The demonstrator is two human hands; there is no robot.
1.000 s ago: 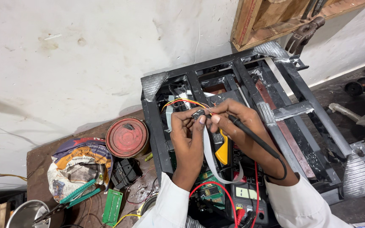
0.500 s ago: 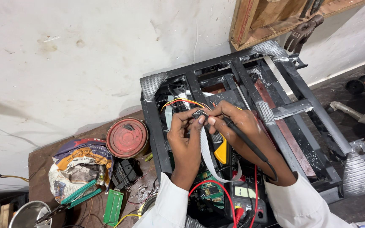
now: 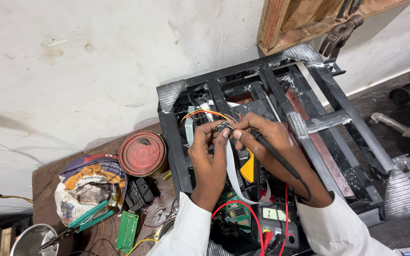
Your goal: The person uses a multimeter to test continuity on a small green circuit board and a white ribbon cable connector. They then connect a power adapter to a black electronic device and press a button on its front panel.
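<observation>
Head view, nearest me: a multimeter (image 3: 277, 215) with red leads. My left hand (image 3: 208, 154) pinches a small dark connector (image 3: 222, 127); my right hand (image 3: 271, 142) grips a black probe (image 3: 278, 159), tip touching it. I judge I'm testing contacts, which needs steadiness. Beyond sits the black metal frame (image 3: 309, 123).

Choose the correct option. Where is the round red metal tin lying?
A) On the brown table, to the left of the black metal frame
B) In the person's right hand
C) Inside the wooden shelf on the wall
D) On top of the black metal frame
A: the round red metal tin sits on the brown table beside the left edge of the black metal frame, apart from both hands.
</observation>
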